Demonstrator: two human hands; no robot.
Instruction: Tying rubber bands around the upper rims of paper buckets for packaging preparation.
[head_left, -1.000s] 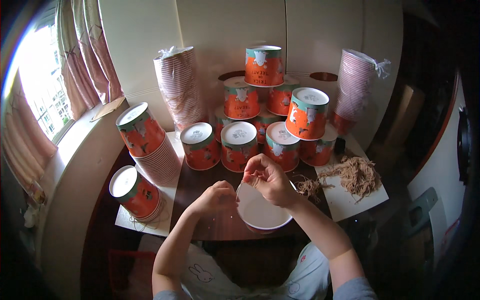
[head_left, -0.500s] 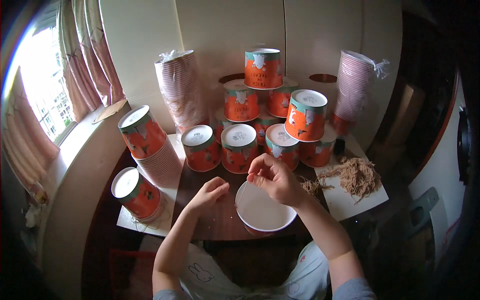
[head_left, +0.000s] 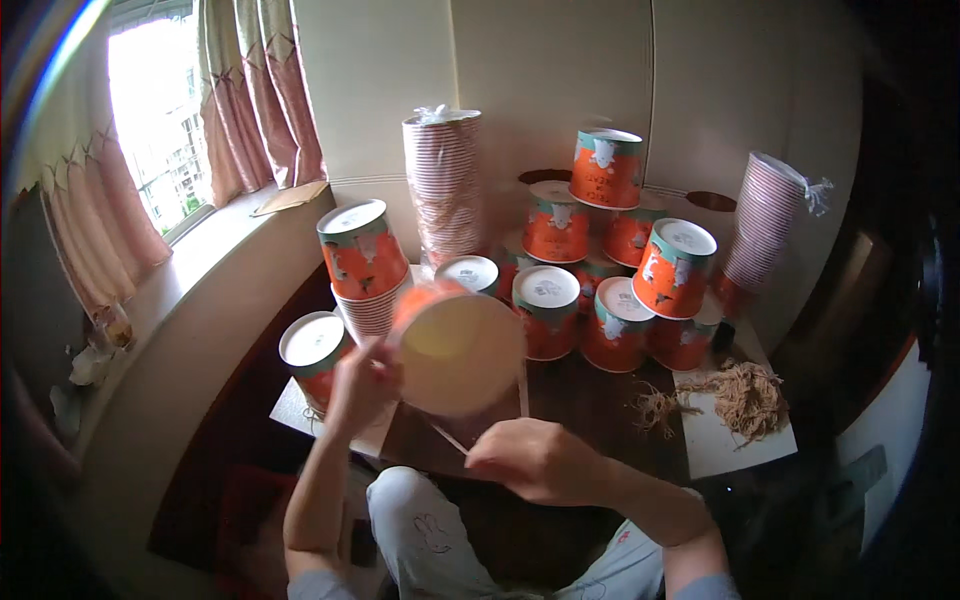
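My left hand (head_left: 362, 388) is closed on the rim of a paper bucket (head_left: 458, 352), lifted off the table and tilted so its white mouth faces me. The bucket's orange outside is smeared by motion. Two lengths of pale string (head_left: 524, 388) run from its rim toward my right hand (head_left: 540, 460), which is closed on them just below and to the right of the bucket. My right fingertips are partly hidden behind the back of the hand.
Upside-down orange and green buckets (head_left: 548, 312) stand stacked at the back of the dark table. Tall nested bucket stacks in plastic (head_left: 440, 185) (head_left: 765, 215) rise behind. Left are more nested buckets (head_left: 365, 250); right, a heap of brown twine (head_left: 748, 398) on a white board (head_left: 705, 455).
The bucket has risen from the table and tipped toward me, now in my left hand. My right hand has moved lower, drawing the string. The view has turned left.
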